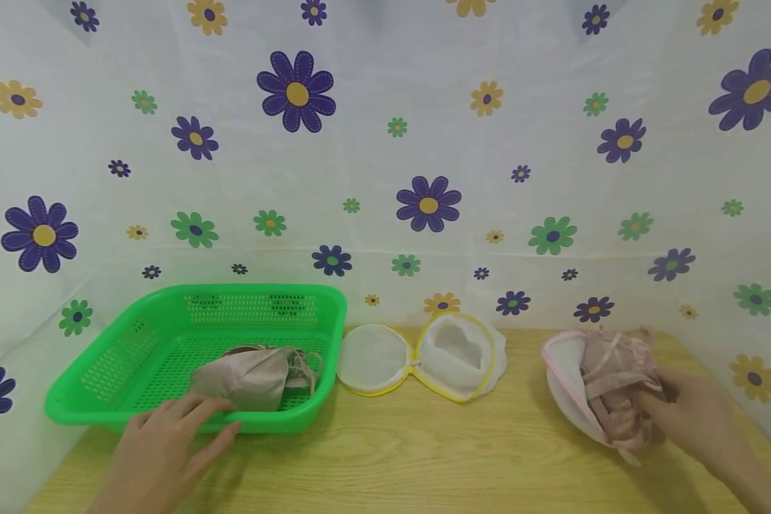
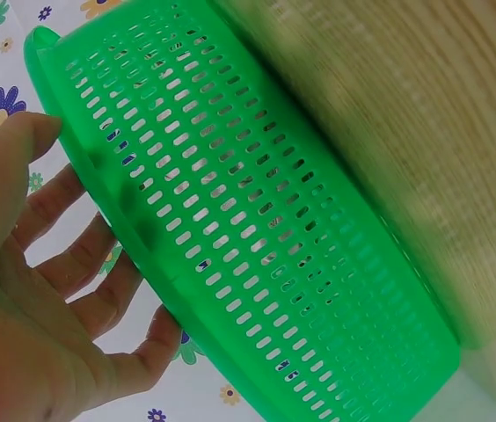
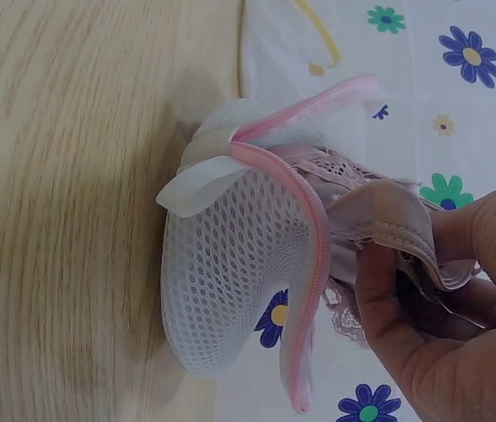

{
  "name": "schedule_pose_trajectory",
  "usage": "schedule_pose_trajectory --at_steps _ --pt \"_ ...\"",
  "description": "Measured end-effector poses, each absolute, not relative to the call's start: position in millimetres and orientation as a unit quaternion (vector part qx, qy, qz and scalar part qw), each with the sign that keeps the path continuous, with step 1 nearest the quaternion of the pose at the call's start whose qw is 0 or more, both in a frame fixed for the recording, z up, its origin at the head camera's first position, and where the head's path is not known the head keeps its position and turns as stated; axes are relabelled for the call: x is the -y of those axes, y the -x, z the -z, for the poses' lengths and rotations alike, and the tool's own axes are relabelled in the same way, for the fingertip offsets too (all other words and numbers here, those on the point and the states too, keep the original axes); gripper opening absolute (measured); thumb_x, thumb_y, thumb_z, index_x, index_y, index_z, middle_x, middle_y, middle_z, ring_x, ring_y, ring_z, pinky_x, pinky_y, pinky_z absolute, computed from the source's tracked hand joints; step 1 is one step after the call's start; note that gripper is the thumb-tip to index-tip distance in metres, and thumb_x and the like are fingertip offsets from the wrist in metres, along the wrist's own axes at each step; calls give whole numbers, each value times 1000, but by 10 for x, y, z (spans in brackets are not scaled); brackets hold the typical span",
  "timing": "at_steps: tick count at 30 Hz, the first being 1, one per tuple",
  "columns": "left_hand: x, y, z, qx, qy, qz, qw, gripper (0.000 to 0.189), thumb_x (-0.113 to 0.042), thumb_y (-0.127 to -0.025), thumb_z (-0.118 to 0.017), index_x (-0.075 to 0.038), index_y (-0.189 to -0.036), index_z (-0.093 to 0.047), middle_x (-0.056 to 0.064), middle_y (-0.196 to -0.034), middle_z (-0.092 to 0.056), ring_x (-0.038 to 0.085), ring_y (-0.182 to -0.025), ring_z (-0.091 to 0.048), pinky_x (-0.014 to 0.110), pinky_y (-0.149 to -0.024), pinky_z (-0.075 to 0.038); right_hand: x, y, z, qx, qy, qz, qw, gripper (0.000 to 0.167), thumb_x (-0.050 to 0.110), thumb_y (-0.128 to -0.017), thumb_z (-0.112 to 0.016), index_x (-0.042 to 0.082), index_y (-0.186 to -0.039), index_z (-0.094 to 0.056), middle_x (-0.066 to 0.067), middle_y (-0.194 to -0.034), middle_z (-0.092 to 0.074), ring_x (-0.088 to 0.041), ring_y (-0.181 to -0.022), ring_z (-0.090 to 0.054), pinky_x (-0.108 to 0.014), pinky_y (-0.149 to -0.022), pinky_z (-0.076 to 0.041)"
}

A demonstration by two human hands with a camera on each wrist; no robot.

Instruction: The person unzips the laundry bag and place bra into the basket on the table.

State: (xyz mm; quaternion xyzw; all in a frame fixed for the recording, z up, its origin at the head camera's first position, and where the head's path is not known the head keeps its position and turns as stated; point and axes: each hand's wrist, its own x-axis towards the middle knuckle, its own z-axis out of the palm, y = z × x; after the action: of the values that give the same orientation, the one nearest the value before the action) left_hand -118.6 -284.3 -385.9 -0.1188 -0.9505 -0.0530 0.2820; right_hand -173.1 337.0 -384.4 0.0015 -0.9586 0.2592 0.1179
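Note:
My right hand (image 1: 697,417) pinches a dusty-pink bra (image 3: 397,229) by its strap and band. The bra's lace part lies in the mouth of a white mesh laundry bag (image 3: 230,272) with a pink zip edge, unzipped and gaping. At the left, my left hand (image 1: 167,446) loosely holds the near rim of a green plastic basket (image 1: 193,421), fingers over the rim and thumb outside; the rim hides the fingertips in the left wrist view. Inside the basket sits a taupe satiny garment (image 1: 250,378) with thin straps.
Between basket and mesh bag, a round white bra-wash bag with yellow trim (image 1: 459,357) lies opened out, its flat lid (image 1: 374,359) to the left. Wooden tabletop (image 1: 411,457) runs beneath everything. A flower-printed curtain (image 1: 360,164) closes off the back and sides.

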Motion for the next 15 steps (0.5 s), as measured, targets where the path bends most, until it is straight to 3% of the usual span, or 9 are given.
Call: schedule_pose_trajectory --at_steps 5,12,15 --pt "2844 1187 3867 950 118 57 285 28 -36 -81 -83 -25 -105 -74 -1 -102 -74 32 -91 -72 60 -70 -51 -3403 1741 3813 956 3 -258 137 35 22 -94 -71 -6 -116 -71 -13 -84 -73 -4 -65 -47 -25 -53 -40" --pt "2839 1177 3867 954 108 59 275 28 -38 -83 -81 -24 -106 -74 1 -103 -75 33 -93 -72 61 -73 -52 -3443 1795 3834 955 -1 -243 169 19 21 -94 -70 2 -96 -70 -1 -65 -56 -6 -55 -39 -26 -48 -33" --pt "2837 1178 3872 954 107 59 275 28 -38 -83 -81 -24 -106 -74 2 -104 -75 34 -94 -72 61 -72 -51 -3466 1819 3830 955 4 -242 173 20 20 -94 -69 0 -95 -70 -2 -65 -56 -7 -55 -39 -27 -48 -32"
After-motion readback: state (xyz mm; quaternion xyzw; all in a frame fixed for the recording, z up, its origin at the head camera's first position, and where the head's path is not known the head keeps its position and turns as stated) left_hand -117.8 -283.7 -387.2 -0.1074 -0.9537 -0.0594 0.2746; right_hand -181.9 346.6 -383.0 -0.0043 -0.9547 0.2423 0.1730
